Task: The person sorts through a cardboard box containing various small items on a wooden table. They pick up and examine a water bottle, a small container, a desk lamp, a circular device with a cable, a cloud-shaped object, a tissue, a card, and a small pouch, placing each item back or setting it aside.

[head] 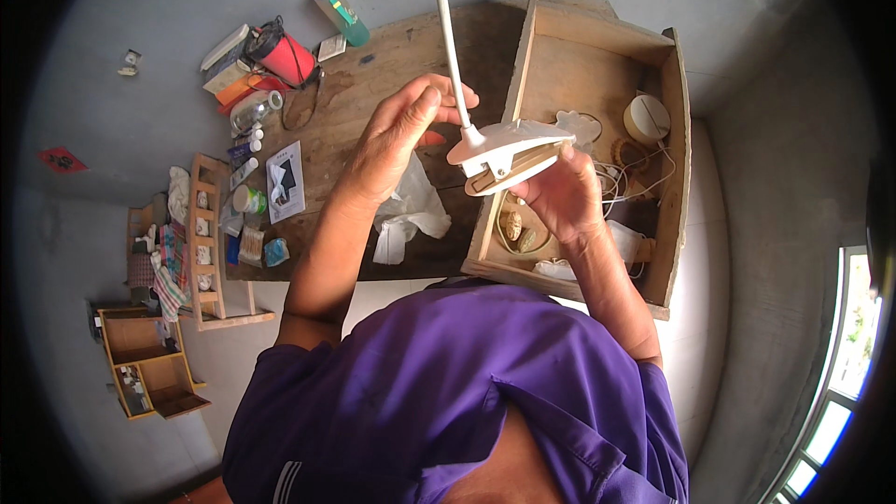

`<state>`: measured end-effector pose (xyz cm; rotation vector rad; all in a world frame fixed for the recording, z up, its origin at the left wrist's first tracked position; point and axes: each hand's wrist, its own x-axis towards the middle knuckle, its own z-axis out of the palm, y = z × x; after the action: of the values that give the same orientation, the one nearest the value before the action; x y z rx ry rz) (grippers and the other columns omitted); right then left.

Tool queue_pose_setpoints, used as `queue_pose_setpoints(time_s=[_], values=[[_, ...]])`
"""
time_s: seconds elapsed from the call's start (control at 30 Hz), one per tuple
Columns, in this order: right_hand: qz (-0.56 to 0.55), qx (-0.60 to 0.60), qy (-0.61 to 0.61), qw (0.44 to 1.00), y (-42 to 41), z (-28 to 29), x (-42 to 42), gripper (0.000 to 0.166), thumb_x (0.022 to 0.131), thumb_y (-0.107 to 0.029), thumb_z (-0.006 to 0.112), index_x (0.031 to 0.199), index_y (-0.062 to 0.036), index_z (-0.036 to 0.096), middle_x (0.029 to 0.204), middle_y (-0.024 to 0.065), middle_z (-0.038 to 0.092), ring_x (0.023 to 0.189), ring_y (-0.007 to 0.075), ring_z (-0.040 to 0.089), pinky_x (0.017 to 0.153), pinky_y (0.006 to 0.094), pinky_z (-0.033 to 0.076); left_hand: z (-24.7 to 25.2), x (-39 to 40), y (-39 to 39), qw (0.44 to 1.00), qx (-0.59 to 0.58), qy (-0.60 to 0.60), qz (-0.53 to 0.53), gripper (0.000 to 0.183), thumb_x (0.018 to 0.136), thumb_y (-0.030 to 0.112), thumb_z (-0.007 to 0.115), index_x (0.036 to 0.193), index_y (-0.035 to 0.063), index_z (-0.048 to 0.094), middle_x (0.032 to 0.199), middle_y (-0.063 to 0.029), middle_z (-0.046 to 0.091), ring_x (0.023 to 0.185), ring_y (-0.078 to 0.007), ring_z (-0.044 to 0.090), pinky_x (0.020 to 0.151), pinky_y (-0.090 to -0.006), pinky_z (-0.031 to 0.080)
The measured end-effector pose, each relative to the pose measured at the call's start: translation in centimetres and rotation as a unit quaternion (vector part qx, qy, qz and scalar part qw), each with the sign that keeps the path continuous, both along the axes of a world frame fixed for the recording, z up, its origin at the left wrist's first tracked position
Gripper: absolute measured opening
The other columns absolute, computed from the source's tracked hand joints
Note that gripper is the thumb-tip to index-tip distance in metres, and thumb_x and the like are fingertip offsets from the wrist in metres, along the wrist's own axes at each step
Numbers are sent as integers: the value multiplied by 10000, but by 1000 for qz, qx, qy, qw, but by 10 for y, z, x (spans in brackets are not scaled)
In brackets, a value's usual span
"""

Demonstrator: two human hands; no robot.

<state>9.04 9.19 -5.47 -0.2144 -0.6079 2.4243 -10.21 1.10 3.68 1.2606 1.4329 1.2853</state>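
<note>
My right hand (567, 196) grips a white plastic spring clamp base (514, 150), thumb at its tip and fingers beneath. From the base's top rises a slim white gooseneck (449, 35), running up past the picture's top edge, so its upper end is out of view. Close beside this neck is my left hand (413, 112), its fingers apart and partly behind it; nothing shows in its grasp. Below the clamp, crumpled translucent plastic bag material (414, 213) lies on the wooden table (343, 119).
On the right, a wooden drawer (588, 49) holds white cables (616, 182), a round white device (646, 119) and two walnut-like nuts (519, 231). A teal bottle (343, 14), a red cylinder (288, 59), a glass jar (255, 110) and a printed booklet (285, 182) stand or lie leftward.
</note>
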Motion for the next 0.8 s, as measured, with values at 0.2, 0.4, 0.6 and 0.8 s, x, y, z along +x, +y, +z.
queue_pose_setpoints(time_s=[0.2,0.4,0.6,0.8], values=[[0,-34,13,999,0,3,-2,628,774,-376,680,1199,41,478,1199,192,537,1110,311,551,909,422,517,-4,13,2,999,3,-30,-38,491,974,486,368,1069,51,574,934,1,572,891,-72,525,760,-231,417],[26,-73,66,995,2,7,-4,644,778,-347,677,1219,58,443,1213,209,517,1124,335,536,945,460,488,-5,10,5,994,-20,-36,-103,530,982,471,332,1140,11,542,1037,-69,602,942,-115,581,818,-266,447],[51,-148,131,979,4,5,-4,646,775,-349,669,1233,40,431,1264,203,477,1154,333,507,950,492,471,-2,15,6,995,-30,-41,-83,510,984,462,338,1137,22,545,1055,-74,601,960,-123,585,786,-279,481],[72,-180,141,971,5,1,-4,638,776,-366,659,1237,17,438,1274,182,477,1155,328,508,934,498,481,-5,17,7,996,-14,-50,-78,497,980,462,352,1134,31,545,1118,-80,586,984,-127,586,764,-265,499]])
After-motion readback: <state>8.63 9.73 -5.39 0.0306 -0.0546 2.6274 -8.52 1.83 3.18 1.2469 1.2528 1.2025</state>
